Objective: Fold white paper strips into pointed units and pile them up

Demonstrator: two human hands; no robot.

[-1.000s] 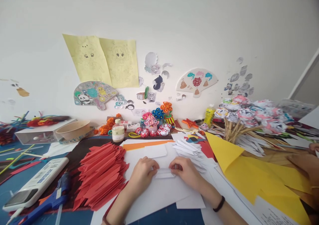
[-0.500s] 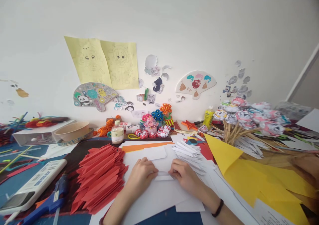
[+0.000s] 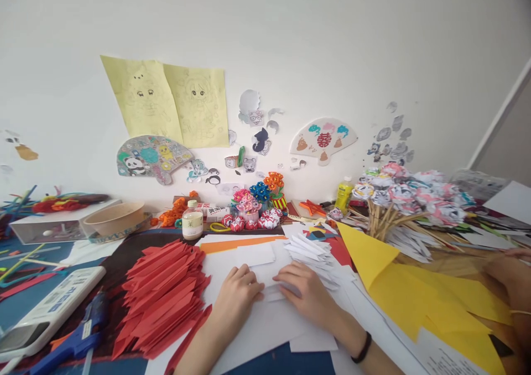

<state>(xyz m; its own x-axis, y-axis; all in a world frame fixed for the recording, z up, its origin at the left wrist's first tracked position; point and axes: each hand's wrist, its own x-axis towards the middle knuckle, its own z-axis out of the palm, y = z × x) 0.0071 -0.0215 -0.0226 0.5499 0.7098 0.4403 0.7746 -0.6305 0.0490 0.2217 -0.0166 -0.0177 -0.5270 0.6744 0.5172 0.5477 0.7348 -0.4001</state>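
Observation:
A small folded piece of white paper lies on the larger white sheets in front of me. My left hand is closed on its left end, with the fingertips curled under and partly hidden. From the right, my right hand grips the piece between thumb and fingers, with the fingers reaching across its upper edge. Left of my left hand is a pile of folded red paper strips. Just beyond my right hand lies a pile of folded white paper strips.
Yellow paper spreads to the right, near another person's hand. A blue glue gun and a white power strip lie at left. A glass bottle, paper flowers and white paper roses stand along the wall.
The fingers of my right hand have moved left across the folded white paper and flattened over it. My left hand stays at its left end. The view has shifted slightly.

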